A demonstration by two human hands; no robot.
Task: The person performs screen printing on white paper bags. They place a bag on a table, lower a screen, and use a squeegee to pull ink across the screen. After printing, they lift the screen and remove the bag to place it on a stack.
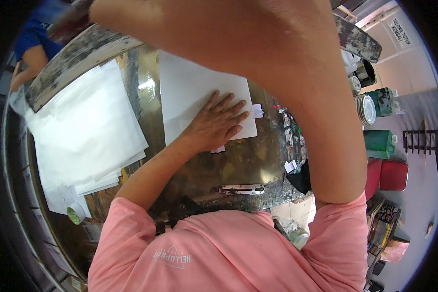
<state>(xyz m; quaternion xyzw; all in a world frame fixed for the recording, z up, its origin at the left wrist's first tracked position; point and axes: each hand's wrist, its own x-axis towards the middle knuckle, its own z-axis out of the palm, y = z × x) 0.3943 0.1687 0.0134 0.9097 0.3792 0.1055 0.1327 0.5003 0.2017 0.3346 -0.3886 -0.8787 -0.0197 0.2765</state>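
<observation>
The left hand (215, 121) lies flat, fingers released and spread, on a white sheet (192, 87), right of a paper stack (85, 126); I cannot tell the right hand's (209, 31) grasp.

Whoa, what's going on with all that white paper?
Someone in a pink shirt has their left hand spread flat on a white sheet on the shiny table. Their right hand is raised across the top, partly cut off, so I can't tell if it's holding anything. More sheets lie in a pile to the left.
</observation>
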